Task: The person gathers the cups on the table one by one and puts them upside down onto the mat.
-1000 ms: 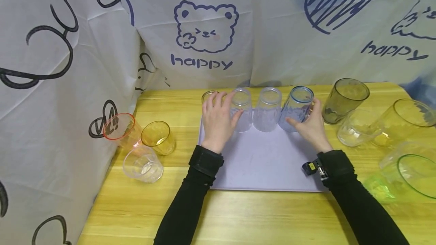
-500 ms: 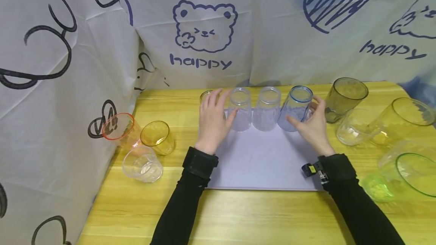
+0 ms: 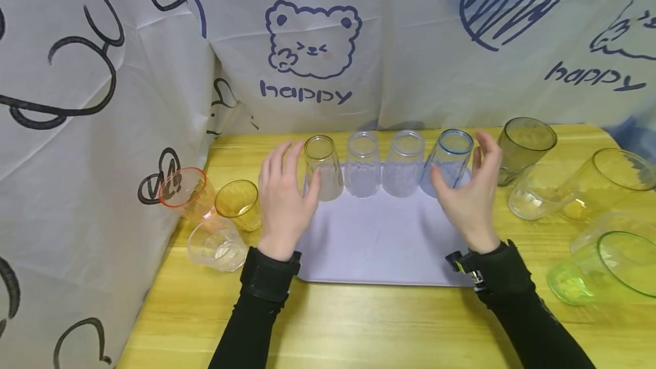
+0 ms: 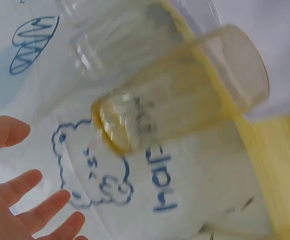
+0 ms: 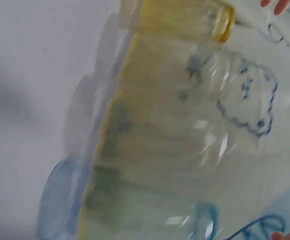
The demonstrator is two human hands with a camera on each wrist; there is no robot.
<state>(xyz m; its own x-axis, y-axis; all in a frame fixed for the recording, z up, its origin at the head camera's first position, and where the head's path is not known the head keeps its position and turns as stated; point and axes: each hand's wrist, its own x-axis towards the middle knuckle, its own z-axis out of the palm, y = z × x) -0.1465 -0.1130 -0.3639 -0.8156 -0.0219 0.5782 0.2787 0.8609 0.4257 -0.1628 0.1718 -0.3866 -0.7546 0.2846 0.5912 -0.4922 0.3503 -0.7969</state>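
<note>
Four upside-down drinking glasses would be too exact, so: several drinking glasses stand in a row, bottoms up, along the far side of a pale lilac tray (image 3: 379, 244). At the left end is a brownish-yellow glass (image 3: 328, 172); beside it come a clear glass (image 3: 363, 169) and another clear glass (image 3: 403, 169). A blue-tinted glass (image 3: 451, 158) ends the row. My left hand (image 3: 286, 198) is just left of the brownish-yellow glass, fingers spread and holding nothing; the left wrist view shows them apart from it. My right hand (image 3: 471, 198) is spread beside the blue glass, its thumb overlapping it in the head view.
Left of the tray stand an orange-rimmed glass (image 3: 187, 195), an amber glass (image 3: 240, 206) and a clear tumbler (image 3: 217, 246). On the right are a smoky grey glass (image 3: 525, 150), a large yellow glass (image 3: 605, 181), a green glass (image 3: 571, 283) and clear ones. A drawn-on curtain (image 3: 425, 73) hangs behind.
My left hand has moved left from in front of the brownish-yellow glass, uncovering it. My right hand has opened wider and drawn slightly off the blue glass. The row of glasses stays put.
</note>
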